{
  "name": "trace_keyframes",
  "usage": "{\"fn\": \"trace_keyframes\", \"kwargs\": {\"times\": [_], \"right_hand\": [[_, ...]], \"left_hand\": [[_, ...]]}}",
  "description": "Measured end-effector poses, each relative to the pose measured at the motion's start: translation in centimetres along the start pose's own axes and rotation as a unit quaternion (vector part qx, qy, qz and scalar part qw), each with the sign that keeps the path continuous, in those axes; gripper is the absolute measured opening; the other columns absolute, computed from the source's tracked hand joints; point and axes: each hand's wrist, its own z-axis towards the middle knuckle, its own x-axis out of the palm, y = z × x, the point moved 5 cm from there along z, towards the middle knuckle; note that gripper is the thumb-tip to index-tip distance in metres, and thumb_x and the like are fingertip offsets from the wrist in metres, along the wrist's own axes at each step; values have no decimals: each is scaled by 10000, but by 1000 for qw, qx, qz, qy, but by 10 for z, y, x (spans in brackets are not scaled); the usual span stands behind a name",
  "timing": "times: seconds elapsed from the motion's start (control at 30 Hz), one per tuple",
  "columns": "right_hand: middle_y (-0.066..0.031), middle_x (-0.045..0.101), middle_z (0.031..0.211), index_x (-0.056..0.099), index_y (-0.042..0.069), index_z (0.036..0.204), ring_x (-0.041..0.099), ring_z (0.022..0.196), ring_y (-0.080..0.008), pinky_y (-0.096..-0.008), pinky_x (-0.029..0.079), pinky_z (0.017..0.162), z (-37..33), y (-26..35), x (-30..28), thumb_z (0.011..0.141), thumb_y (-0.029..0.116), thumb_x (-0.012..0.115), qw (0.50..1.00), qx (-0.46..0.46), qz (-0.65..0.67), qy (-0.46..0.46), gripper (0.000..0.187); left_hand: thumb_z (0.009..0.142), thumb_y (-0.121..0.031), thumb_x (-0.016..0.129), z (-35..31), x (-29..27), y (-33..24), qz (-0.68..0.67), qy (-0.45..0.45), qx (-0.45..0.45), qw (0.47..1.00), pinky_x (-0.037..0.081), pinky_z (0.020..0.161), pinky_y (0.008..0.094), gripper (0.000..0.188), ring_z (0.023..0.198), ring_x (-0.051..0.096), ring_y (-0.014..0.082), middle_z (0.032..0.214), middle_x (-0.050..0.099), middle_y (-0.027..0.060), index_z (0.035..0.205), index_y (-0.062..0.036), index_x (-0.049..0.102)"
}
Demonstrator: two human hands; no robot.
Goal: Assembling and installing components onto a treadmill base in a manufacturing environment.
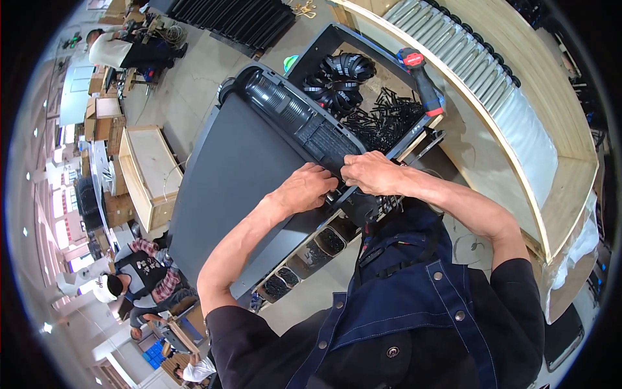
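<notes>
In front of me lies a long machine that looks like a treadmill, its dark flat belt (pixel 233 152) running away to the left. Its end housing (pixel 311 120) is uncovered, with a glossy black cylindrical part and ribbed black parts inside. At the housing's near corner, my left hand (pixel 306 188) has its fingers curled in at the belt's edge, around something small that they hide. Close beside it, my right hand (pixel 370 174) presses its bent fingers together at the same corner. What the right fingers grip is hidden too.
Beyond the housing, a tray (pixel 332 34) holds black screws and black ringed parts. A cordless driver (pixel 424 84) rests on its right edge. Metal rollers (pixel 447 45) fill a wooden crate at right. Small-part bins (pixel 311 256) line the near edge. Several people work at left.
</notes>
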Motion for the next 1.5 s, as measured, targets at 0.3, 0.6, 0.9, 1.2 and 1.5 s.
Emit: {"fn": "trace_keyframes", "kwargs": {"times": [0.3, 0.6, 0.9, 1.2, 1.5], "right_hand": [[-171, 639, 938, 722, 55, 959, 680, 829, -400, -518, 532, 686, 12, 1, 18, 817, 61, 673, 1000, -15, -12, 10, 150], [-149, 708, 961, 735, 68, 1039, 694, 922, -353, -465, 549, 792, -29, -3, -7, 882, 119, 702, 971, -29, 161, -173, 169], [-195, 602, 1171, 587, 39, 1169, 588, 1162, -403, -545, 503, 900, -63, -211, -130, 809, 323, 842, 798, 375, -163, -442, 525], [-255, 611, 1177, 517, 24, 1257, 637, 1024, -517, -564, 511, 905, -68, -235, -119, 878, 244, 692, 823, 347, -114, -435, 472], [-62, 741, 1044, 662, 59, 1232, 708, 948, -167, -336, 571, 878, -191, -121, -95, 776, 80, 884, 832, 264, 416, -254, 507]], "left_hand": [[859, -306, 762, 17, 4, 21, -106, 138, -1, 985, 391, 1061, 450, 363, 1150, 606, 311, 1130, 704, 99, 1168, -119, 719], [891, -327, 716, 13, 8, 17, -92, 157, -58, 982, 415, 1002, 451, 299, 1135, 591, 321, 1113, 719, 106, 1067, -87, 735], [889, -238, 721, 22, 16, 19, -122, 136, -30, 983, 391, 1032, 437, 206, 1088, 579, 296, 1024, 702, 92, 999, -65, 738], [889, -240, 715, 21, 14, 17, -117, 174, -76, 975, 376, 1063, 436, 225, 1146, 596, 279, 1076, 719, 84, 1039, -75, 745], [897, -269, 708, 18, 14, 14, -100, 206, -102, 968, 377, 1063, 428, 289, 1172, 592, 288, 1116, 713, 99, 1093, -57, 731]]}}
